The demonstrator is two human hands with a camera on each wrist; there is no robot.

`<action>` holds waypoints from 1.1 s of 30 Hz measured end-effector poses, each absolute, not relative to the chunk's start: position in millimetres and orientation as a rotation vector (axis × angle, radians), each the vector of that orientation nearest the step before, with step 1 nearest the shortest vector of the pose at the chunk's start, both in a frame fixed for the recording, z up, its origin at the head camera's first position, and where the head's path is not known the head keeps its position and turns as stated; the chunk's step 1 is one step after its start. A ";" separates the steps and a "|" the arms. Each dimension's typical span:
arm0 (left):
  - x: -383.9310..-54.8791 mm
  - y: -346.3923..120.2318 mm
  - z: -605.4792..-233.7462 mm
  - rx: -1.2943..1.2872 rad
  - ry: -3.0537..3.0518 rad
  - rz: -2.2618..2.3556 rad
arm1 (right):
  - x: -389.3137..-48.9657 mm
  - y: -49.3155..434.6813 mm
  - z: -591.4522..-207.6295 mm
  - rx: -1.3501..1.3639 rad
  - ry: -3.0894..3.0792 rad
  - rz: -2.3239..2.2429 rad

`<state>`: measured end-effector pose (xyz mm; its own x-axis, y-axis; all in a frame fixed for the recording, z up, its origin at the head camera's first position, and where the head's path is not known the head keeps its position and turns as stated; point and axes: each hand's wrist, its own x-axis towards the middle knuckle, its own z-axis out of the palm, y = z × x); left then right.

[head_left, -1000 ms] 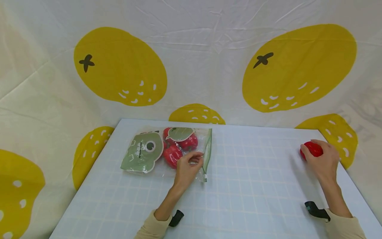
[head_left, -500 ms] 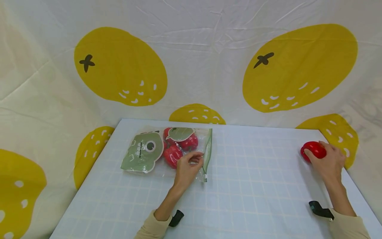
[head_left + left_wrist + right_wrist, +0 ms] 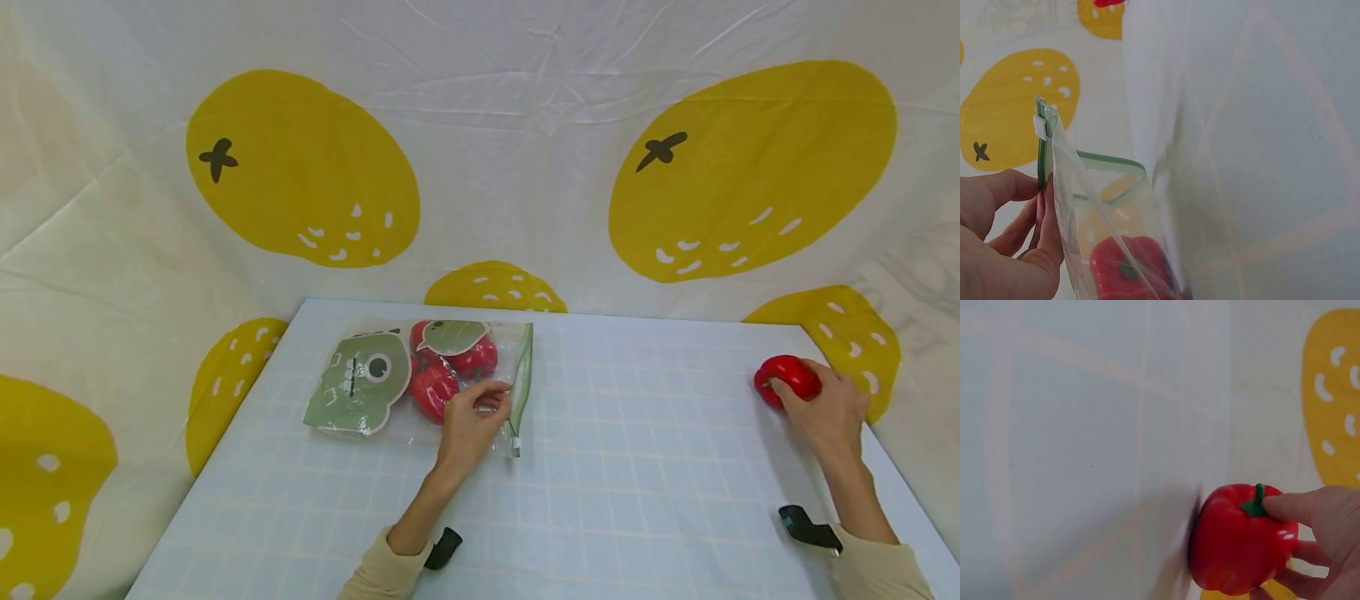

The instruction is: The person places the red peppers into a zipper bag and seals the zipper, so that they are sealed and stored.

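Note:
A clear zip bag [image 3: 397, 429] with a green monster print lies at the table's back left. Several red bell peppers [image 3: 435, 392] show through its plastic. My left hand [image 3: 471, 421] pinches the bag's green-edged opening between thumb and fingers. In the left wrist view the mouth gapes, with a white slider [image 3: 1040, 127] on the edge and one pepper [image 3: 1110, 265] inside. At the far right, my right hand [image 3: 828, 408] holds another red bell pepper [image 3: 783, 379], thumb beside the green stem [image 3: 1259, 500] and fingers round the other side, close over the table.
A white table [image 3: 637, 467] with a faint grid spans the space between the hands. Behind it hangs a pale cloth [image 3: 517, 167] printed with big yellow fruits. Each wrist wears a black device [image 3: 806, 529].
The right hand has shifted slightly right on the pepper, which has turned so more of it and its stem show. The left hand and the bag have stayed put.

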<state>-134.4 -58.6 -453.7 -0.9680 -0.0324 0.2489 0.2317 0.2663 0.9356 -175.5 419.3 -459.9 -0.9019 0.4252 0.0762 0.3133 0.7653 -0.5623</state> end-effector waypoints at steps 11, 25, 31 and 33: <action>-135.3 -58.1 -454.7 -0.191 -2.282 -1.778 | -169.3 419.2 -457.0 -0.475 -2.731 0.825; -134.4 -58.9 -451.6 -0.190 -2.309 -1.783 | -169.6 404.8 -449.0 -0.494 -2.688 0.947; -134.2 -58.6 -452.7 -0.184 -2.309 -1.776 | -170.7 393.1 -445.8 -0.495 -2.657 1.003; -133.8 -58.6 -452.6 -0.184 -2.311 -1.777 | -170.8 389.3 -444.9 -0.497 -2.654 1.019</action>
<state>-133.8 -58.6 -452.6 -0.9679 -0.0351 0.2490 0.2316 0.2610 0.9371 -170.8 389.3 -444.9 -0.9091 0.4010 0.1129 0.2224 0.6962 -0.6825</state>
